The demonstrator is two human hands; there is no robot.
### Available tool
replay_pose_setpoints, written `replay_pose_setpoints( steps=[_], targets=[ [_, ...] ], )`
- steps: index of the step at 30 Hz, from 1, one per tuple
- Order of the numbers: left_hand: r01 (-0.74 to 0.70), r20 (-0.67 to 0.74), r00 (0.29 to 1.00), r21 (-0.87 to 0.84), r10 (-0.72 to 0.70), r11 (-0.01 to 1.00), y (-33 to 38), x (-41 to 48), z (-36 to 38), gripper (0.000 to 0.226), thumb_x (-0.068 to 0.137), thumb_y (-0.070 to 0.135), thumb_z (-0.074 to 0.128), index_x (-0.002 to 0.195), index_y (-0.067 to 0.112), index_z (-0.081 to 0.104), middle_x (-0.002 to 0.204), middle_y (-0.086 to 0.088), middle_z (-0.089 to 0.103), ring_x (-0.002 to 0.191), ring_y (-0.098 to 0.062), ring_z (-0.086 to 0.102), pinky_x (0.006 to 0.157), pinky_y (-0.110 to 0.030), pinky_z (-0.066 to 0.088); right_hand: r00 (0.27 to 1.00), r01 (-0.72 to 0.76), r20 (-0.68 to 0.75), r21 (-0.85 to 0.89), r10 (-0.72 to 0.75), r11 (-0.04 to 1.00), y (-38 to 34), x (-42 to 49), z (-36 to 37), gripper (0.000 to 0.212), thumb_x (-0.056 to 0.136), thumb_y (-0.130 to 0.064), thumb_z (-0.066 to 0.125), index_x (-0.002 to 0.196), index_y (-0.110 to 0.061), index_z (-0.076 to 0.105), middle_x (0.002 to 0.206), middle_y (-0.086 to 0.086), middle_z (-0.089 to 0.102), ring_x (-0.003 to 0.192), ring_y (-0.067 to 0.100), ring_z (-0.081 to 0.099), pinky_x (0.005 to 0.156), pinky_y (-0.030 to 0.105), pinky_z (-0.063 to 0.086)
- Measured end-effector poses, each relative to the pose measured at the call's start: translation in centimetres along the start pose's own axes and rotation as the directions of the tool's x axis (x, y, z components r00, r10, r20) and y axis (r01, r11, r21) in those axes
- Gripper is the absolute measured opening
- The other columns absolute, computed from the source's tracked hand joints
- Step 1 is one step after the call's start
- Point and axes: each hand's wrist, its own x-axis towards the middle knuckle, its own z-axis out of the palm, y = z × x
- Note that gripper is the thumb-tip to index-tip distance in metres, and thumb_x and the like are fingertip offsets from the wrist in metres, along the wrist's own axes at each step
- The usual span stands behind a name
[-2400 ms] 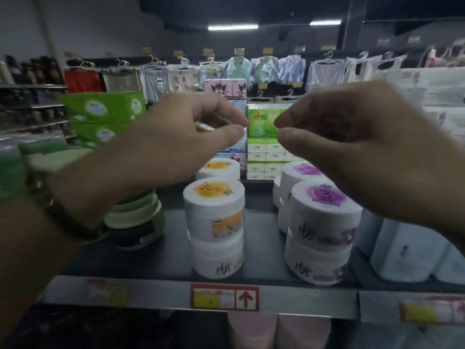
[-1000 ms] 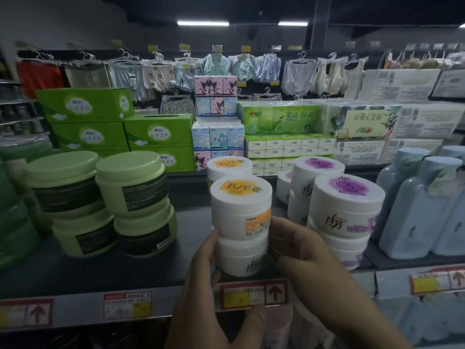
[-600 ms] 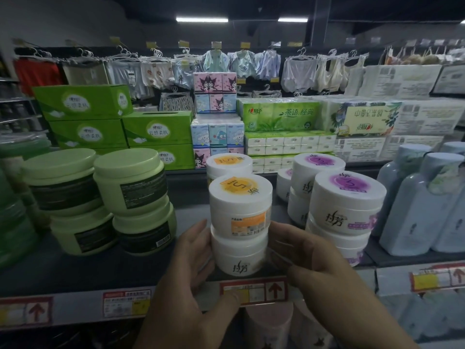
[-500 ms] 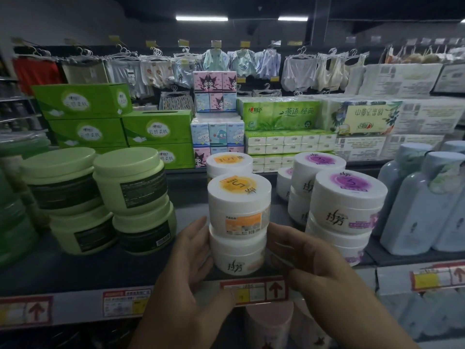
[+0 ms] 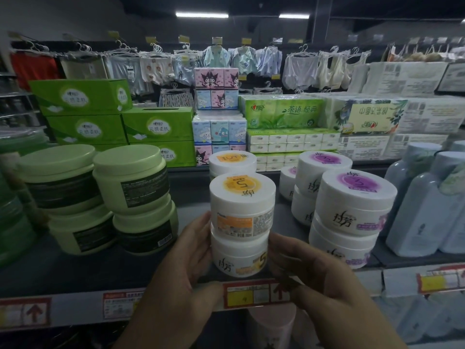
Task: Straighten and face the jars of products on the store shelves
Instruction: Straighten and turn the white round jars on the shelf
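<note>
**Orange stack turned, top jar not faced**

- Left of frame: green jars, stacked two high in two columns. Dark side labels point forward-right. No hand on them.
- Left hand, lower centre: fingers lie against the left wall of the lower orange jar, thumb tucked under at the shelf lip. It is grasping that jar.
- Centre: the lower orange jar sits at the very front edge of the shelf with the upper orange jar stacked on it. Another orange-lidded jar stands just behind.
- Change over the last second: the whole stack has rotated and both labels have slid left across the frame. The lower jar's logo was near centre half a second ago and is now left of centre, with the "5" showing on the right. On the upper jar the barcode has come into view to the right of the orange panel.
- Meaning: the lower jar looks slightly over-turned. The upper jar shows its back panel and its lid print reads upside down, so it probably needs about a half turn on its own.
- Right hand: fingers curl onto the lower jar's right wall, grasping it too.
- Right: purple stack, logos forward, looks faced. Pale bottles at far right.
</note>
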Motion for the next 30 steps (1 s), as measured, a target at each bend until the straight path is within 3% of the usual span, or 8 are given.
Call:
replay_pose_setpoints(
  steps=[5,9,13,15,21,24,27,30],
  targets=[
    [-0.004,0.034,0.999,0.017,0.003,1.000,0.5,-0.3,0.2,0.089,0.063,-0.010,0.058,0.136,0.041,0.049,0.129,0.041,0.063,0.126,0.016,0.055,0.094,-0.001,0.043,1.000,0.008,-0.006,0.087,-0.007,0.996,0.0,-0.3,0.3,0.078,0.062,0.009,0.046,0.132,-0.017,0.069,0.124,-0.005,0.079,0.127,0.004,0.067,0.104,0.016,0.052],
    [0.001,0.031,1.000,0.031,-0.002,1.000,0.5,-0.4,0.1,0.088,0.065,-0.009,0.059,0.137,0.040,0.049,0.130,0.040,0.063,0.127,0.015,0.055,0.094,-0.002,0.044,1.000,0.013,0.009,0.115,-0.014,0.993,-0.4,-0.4,0.2,0.073,0.083,0.034,0.044,0.128,-0.017,0.071,0.122,-0.004,0.079,0.126,0.008,0.069,0.108,0.020,0.050],
    [0.023,-0.018,1.000,0.032,-0.023,0.999,0.2,-0.2,-0.3,0.097,0.066,-0.002,0.063,0.150,0.041,0.042,0.137,0.040,0.057,0.131,0.014,0.052,0.096,-0.003,0.045,0.996,0.054,-0.084,0.166,-0.041,0.985,-0.8,-0.7,0.4,0.070,0.087,0.032,0.049,0.126,-0.021,0.072,0.121,-0.002,0.080,0.123,0.012,0.071,0.104,0.021,0.053],
    [0.001,-0.042,0.999,0.066,0.001,0.998,0.3,-0.1,-0.4,0.100,0.068,0.003,0.065,0.154,0.046,0.036,0.145,0.041,0.050,0.136,0.014,0.047,0.101,-0.005,0.044,0.987,0.108,-0.134,0.166,-0.086,0.980,-1.1,-0.8,0.9,0.067,0.078,0.019,0.059,0.129,-0.023,0.071,0.124,-0.006,0.079,0.124,0.008,0.070,0.100,0.018,0.054],
    [-0.071,-0.026,0.997,0.101,0.074,0.992,0.9,1.0,-0.6,0.100,0.073,0.003,0.064,0.156,0.049,0.031,0.152,0.039,0.044,0.144,0.012,0.039,0.115,-0.024,0.040,0.959,0.246,-0.156,0.035,-0.238,0.969,-2.2,-1.5,2.1,0.078,0.069,0.002,0.056,0.131,-0.043,0.071,0.131,-0.022,0.073,0.131,-0.002,0.062,0.110,0.015,0.044],
    [-0.116,-0.014,0.993,0.112,0.119,0.987,1.3,1.6,-0.4,0.097,0.074,0.004,0.066,0.153,0.048,0.033,0.150,0.039,0.047,0.142,0.012,0.041,0.112,-0.018,0.042,0.944,0.282,-0.159,-0.057,-0.287,0.958,-2.5,-1.7,2.4,0.089,0.070,-0.001,0.056,0.134,-0.064,0.057,0.138,-0.026,0.068,0.136,-0.004,0.057,0.112,0.021,0.046],
    [-0.146,0.016,0.989,0.116,0.145,0.982,1.7,1.7,-0.1,0.090,0.075,0.000,0.065,0.148,0.046,0.038,0.143,0.038,0.054,0.137,0.013,0.047,0.102,-0.007,0.044,0.942,0.291,-0.134,-0.125,-0.307,0.948,-2.2,-1.6,2.5,0.083,0.071,-0.004,0.058,0.140,-0.050,0.063,0.146,-0.025,0.062,0.141,-0.005,0.051,0.117,0.035,0.047],
    [-0.148,0.022,0.989,0.112,0.146,0.983,1.6,1.6,0.0,0.091,0.074,-0.004,0.064,0.150,0.040,0.039,0.144,0.035,0.056,0.137,0.010,0.048,0.102,-0.007,0.043,0.938,0.298,-0.117,-0.210,-0.327,0.931,-2.3,-1.2,2.4,0.086,0.071,-0.006,0.059,0.141,-0.056,0.058,0.152,-0.024,0.057,0.144,-0.006,0.047,0.114,0.037,0.049]
  ],
)
